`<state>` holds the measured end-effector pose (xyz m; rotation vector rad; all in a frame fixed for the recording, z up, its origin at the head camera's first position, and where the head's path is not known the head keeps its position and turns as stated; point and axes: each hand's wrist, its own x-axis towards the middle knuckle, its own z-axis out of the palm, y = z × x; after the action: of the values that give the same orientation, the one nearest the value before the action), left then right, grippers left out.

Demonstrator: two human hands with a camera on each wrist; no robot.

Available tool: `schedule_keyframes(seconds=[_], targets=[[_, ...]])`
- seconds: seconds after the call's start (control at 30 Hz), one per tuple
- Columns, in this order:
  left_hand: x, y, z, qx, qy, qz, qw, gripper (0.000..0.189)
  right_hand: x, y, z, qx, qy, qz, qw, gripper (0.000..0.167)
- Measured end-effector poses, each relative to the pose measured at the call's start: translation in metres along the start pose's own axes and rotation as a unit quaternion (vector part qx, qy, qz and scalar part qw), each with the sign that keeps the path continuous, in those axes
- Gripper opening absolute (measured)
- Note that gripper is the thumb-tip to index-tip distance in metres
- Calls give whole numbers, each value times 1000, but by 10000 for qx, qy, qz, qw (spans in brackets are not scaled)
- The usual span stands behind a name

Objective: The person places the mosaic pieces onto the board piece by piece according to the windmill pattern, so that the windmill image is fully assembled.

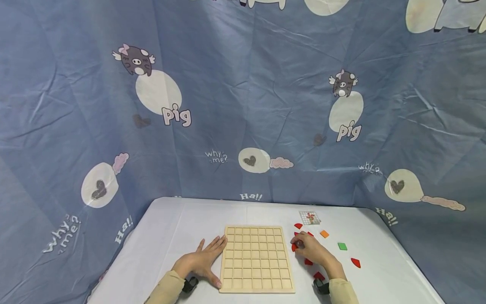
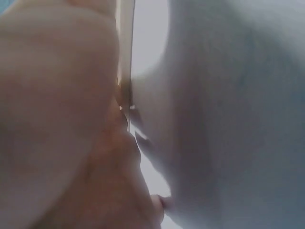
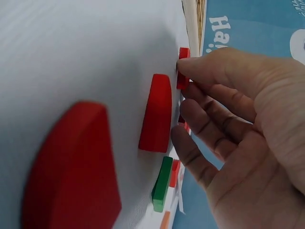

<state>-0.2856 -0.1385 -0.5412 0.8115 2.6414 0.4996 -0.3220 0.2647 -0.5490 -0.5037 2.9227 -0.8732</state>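
Note:
A pale wooden grid board (image 1: 256, 259) lies on the white table. My left hand (image 1: 205, 259) rests flat beside it with fingers spread, its fingertips and thumb touching the board's left edge. To the right of the board, my right hand (image 1: 311, 248) pinches a small red block (image 3: 183, 82) between thumb and fingers, low at the table. The block's full shape is partly covered by the thumb. Around this hand lie other red fan-shaped pieces, one (image 1: 319, 276) near the wrist and another (image 1: 298, 226) beyond the fingers. The left wrist view shows mostly a blurred palm (image 2: 57, 105).
Farther right are an orange square (image 1: 324, 233), a green square (image 1: 342, 246) and a lone red piece (image 1: 355, 262). A printed grid card (image 1: 309, 217) with a picture lies at the back. A blue patterned curtain (image 1: 228, 105) hangs around the table.

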Motion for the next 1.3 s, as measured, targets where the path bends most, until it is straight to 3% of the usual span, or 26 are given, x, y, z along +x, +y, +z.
schedule_keyframes(seconds=[0.13, 0.4, 0.8, 1.3], targets=[[0, -1, 0, -16, -21, -14, 10000, 137, 1, 2, 0, -111, 66, 21, 9999, 20], [0, 0, -1, 13, -4, -14, 10000, 136, 2, 1, -1, -215, 236, 508, 9982, 14], [1, 0, 1, 102, -14, -104, 9999, 137, 2, 1, -4, -267, 104, 520, 9982, 16], [-1, 2, 0, 144, -26, -69, 9999, 136, -2, 4, -3, -57, 306, 492, 9983, 13]])
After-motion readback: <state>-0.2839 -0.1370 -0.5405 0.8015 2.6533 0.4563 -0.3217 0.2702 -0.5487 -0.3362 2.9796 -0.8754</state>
